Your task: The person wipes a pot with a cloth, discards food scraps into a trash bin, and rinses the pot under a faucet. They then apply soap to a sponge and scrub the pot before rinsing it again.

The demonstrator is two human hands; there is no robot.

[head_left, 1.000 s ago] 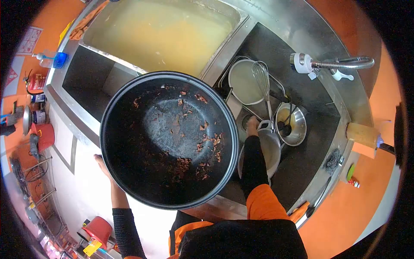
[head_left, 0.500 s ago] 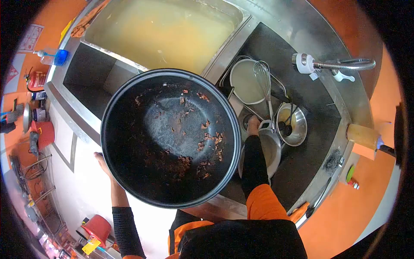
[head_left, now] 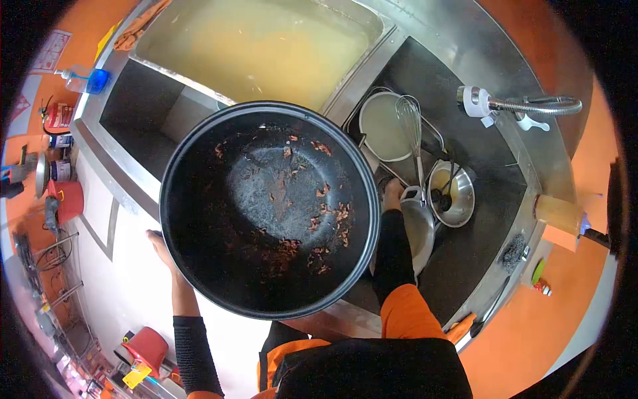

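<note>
A large round black pot point(head_left: 276, 199), with brown food scraps stuck to its inside, is held up over the sink edge. My left hand point(head_left: 159, 247) grips its left side, fingers partly behind the rim. My right hand point(head_left: 392, 193) is down in the right basin, closed on something I cannot make out near the pot's right side. Right beside it lie a white pan with cloudy liquid point(head_left: 417, 229), a whisk point(head_left: 411, 123), a white container of cloudy water point(head_left: 384, 126) and a steel bowl point(head_left: 457, 199) with dark utensils.
Behind the pot is a basin of murky yellowish water point(head_left: 266, 46). A faucet sprayer point(head_left: 475, 101) hangs at the right. A blue soap bottle point(head_left: 95, 81) stands at the left rim; a scouring pad point(head_left: 514, 249) and a bottle point(head_left: 558, 211) are at the right edge.
The black pot has shifted slightly to the right, covering more of my right wrist's left side. Both hands remain in nearly the same places.
</note>
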